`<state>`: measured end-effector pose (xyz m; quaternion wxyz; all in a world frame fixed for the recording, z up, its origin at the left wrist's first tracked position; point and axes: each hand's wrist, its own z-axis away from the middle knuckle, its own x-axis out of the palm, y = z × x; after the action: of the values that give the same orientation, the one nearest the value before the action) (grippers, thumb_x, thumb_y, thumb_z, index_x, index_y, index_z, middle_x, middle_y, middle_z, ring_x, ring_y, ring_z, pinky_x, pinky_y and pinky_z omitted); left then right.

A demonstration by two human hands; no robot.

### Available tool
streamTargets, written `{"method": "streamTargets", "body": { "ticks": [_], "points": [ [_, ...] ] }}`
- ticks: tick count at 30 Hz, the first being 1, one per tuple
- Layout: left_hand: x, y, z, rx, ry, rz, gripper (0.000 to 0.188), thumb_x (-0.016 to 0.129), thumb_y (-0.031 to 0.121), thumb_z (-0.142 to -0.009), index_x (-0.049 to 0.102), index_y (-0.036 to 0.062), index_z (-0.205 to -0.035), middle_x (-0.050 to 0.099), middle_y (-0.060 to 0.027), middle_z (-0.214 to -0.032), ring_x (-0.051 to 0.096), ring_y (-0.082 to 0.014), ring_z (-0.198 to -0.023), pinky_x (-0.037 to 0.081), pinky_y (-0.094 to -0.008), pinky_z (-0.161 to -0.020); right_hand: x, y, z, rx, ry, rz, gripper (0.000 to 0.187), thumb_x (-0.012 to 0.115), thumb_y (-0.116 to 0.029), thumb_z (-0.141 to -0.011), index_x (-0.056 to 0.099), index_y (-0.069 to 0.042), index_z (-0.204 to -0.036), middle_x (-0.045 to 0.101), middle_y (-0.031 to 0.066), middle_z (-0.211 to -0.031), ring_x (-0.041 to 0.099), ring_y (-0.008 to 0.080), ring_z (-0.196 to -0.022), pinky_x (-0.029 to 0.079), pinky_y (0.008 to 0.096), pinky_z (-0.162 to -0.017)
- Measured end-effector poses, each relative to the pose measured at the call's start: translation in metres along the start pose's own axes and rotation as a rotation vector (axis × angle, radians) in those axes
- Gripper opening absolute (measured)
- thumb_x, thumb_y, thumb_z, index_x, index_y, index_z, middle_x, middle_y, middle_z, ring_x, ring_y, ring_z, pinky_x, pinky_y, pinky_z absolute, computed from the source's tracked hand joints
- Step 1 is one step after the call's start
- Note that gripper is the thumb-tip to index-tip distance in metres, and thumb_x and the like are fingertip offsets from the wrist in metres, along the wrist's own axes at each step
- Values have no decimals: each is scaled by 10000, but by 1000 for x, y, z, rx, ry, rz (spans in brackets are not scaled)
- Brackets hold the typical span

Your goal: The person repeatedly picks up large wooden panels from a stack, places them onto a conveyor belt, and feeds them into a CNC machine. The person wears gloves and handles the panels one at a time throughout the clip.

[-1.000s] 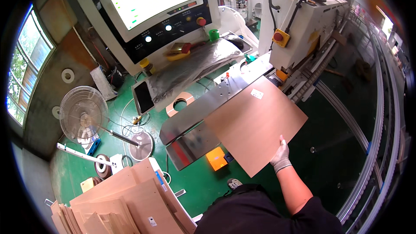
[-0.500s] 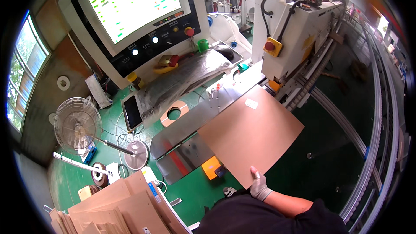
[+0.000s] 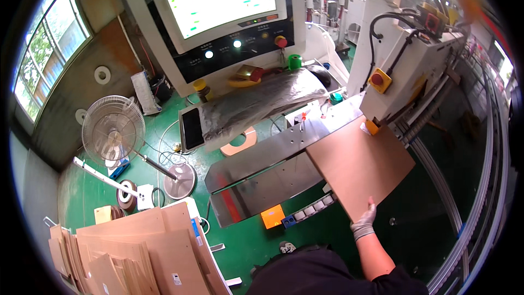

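Observation:
A flat brown board (image 3: 363,161) lies partly across the steel work table (image 3: 273,186) and juts out over the green floor. Gloved, with the thumb on top, my right hand (image 3: 364,224) is closed on the board's near edge. The far end of the board reaches under the white machine head (image 3: 415,71), where a small white label is partly covered by an orange part (image 3: 373,127). My left hand is out of sight.
Brown boards (image 3: 158,251) stand stacked at the lower left. A control screen (image 3: 218,0) rises above a plastic-covered keyboard tray (image 3: 262,104). Left of the table stands a fan (image 3: 113,131). An orange box (image 3: 272,217) and a roller strip (image 3: 314,207) sit before the table; metal rails (image 3: 445,186) run along the right.
My right hand has pushed the board further forward, its far end now under the machine head. The view has shifted left, and the roller strip has come into sight.

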<state>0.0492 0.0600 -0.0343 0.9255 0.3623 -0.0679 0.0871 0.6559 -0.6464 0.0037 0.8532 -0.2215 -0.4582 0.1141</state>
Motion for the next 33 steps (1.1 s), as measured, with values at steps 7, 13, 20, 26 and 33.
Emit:
{"method": "streamTargets", "body": {
  "ticks": [7,13,20,26,33],
  "points": [
    [1,-11,0,87,68,-1,479,541,711,-936,632,251,-838,553,30,-757,546,-180,-721,476,-334,-647,-19,-60,-74,-196,-60,-15,551,578,-457,-988,581,-56,-1365,640,116,-1345,611,332,-1230,485,474,-1058],
    [-3,-5,6,107,37,-6,464,535,610,-990,457,280,-673,410,58,-619,416,-130,-576,370,-300,-517,-24,-109,-121,-265,4,50,494,550,-459,-1005,593,-110,-1352,648,61,-1347,624,303,-1219,494,446,-1033],
    [51,-15,72,201,8,130,499,514,482,-1047,386,232,-634,333,37,-556,346,-130,-507,313,-286,-460,-15,-83,-123,-107,85,104,195,596,-319,-1002,646,-142,-1067,667,11,-951,638,143,-808,537,259,-636],
    [34,-16,61,249,143,232,341,563,482,-1031,584,149,-1098,622,-37,-969,582,-198,-885,509,-331,-741,89,84,-29,-1032,-15,1033,150,674,-169,-955,660,-71,-842,647,44,-823,618,161,-727,492,315,-653],
    [8,-41,58,412,-101,295,281,530,412,-1032,621,147,-1029,664,-49,-1009,619,-232,-927,494,-364,-753,108,134,69,-1159,-661,1805,210,676,-280,-885,768,-91,-877,715,134,-838,645,372,-847,484,493,-790]
  ]
}}
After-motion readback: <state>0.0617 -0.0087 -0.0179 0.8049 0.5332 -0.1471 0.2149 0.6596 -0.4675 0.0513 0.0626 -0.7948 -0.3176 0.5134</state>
